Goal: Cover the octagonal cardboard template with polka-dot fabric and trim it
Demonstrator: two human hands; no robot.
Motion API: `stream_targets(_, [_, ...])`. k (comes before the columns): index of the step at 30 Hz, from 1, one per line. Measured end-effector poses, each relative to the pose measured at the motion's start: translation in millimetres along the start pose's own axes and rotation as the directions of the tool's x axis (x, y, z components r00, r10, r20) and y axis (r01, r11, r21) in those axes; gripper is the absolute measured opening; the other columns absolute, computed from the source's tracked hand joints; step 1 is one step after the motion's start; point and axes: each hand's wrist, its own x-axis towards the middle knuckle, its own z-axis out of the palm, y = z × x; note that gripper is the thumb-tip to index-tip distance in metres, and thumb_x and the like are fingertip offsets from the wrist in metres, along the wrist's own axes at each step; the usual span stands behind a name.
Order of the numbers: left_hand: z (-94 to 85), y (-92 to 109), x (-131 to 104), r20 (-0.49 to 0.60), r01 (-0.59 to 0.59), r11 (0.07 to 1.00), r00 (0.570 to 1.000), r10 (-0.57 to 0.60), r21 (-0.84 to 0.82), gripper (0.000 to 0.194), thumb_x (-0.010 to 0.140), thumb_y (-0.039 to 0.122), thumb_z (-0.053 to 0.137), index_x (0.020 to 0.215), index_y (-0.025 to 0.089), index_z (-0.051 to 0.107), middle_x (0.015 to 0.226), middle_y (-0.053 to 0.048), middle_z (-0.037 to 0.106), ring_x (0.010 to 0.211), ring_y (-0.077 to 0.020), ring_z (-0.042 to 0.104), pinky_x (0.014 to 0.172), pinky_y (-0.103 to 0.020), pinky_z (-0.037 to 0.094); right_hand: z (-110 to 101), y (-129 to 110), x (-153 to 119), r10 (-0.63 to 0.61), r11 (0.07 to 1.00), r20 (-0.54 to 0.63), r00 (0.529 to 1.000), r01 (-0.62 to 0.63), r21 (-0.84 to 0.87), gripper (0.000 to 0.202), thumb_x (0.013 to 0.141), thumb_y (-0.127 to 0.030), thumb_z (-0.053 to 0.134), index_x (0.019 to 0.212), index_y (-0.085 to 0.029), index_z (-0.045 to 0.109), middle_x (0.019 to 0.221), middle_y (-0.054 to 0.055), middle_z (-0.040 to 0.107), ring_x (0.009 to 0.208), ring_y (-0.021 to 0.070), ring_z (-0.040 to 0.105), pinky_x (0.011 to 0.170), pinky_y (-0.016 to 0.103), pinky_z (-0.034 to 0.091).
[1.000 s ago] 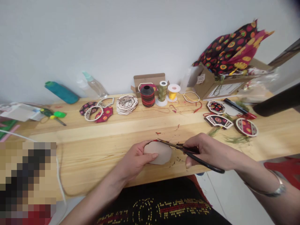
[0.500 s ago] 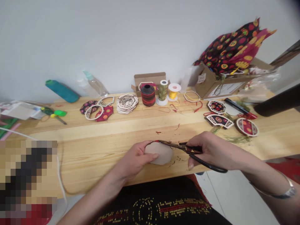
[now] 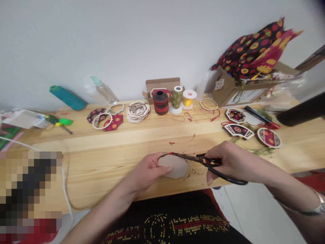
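Note:
My left hand (image 3: 152, 169) pinches a pale grey rounded piece of card (image 3: 177, 166) just above the table's front edge, thumb on top. A bit of red and dark fabric shows along the card's far edge. Black-handled scissors (image 3: 215, 165) are in my right hand (image 3: 222, 159), fingers through the loops. Their blades point left and lie along that far edge, by the red bit. How far apart the blades are, I cannot tell. Small dark and red scraps (image 3: 194, 171) are scattered on the wood beside the card.
Thread spools (image 3: 160, 103), a stack of cut wooden frames (image 3: 138, 112) and patterned fabric pieces (image 3: 113, 122) line the back. Finished-looking ornaments (image 3: 269, 137) and a black marker (image 3: 257, 114) lie right, before a cardboard box (image 3: 228, 88) with patterned cloth. A white cable (image 3: 66, 193) runs down the left.
My right hand and the scissors have shifted slightly to the right. The card has moved a little right too, still in my left hand.

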Motion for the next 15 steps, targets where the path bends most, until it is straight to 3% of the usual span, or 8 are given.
stream_targets(6, [-0.8,0.8,0.0,0.034,0.001,1.0,0.999,-0.002,0.017,0.034,0.078,0.015,0.071,0.11,0.024,0.069,0.099,-0.002,0.075,0.087,-0.0107,0.066,0.083,-0.023,0.047,-0.4,0.0,-0.3,-0.011,1.0,0.012,1.0,0.011,-0.016,0.035,0.072,-0.049,0.071,0.061,-0.017,0.064,0.052,-0.004,0.058,0.048,0.0074,0.041,0.04,0.019,0.027])
stream_targets(15, [4.5,2.6,0.7,0.049,0.011,1.0,0.999,-0.011,0.009,0.036,0.077,0.012,0.07,0.111,0.025,0.069,0.105,-0.002,0.075,0.093,-0.0118,0.066,0.086,-0.023,0.047,3.9,1.5,1.0,-0.089,0.99,-0.031,0.996,0.085,-0.11,0.045,0.07,-0.055,0.071,0.059,-0.016,0.05,0.051,-0.008,0.048,0.051,0.0065,0.03,0.041,0.018,0.024])
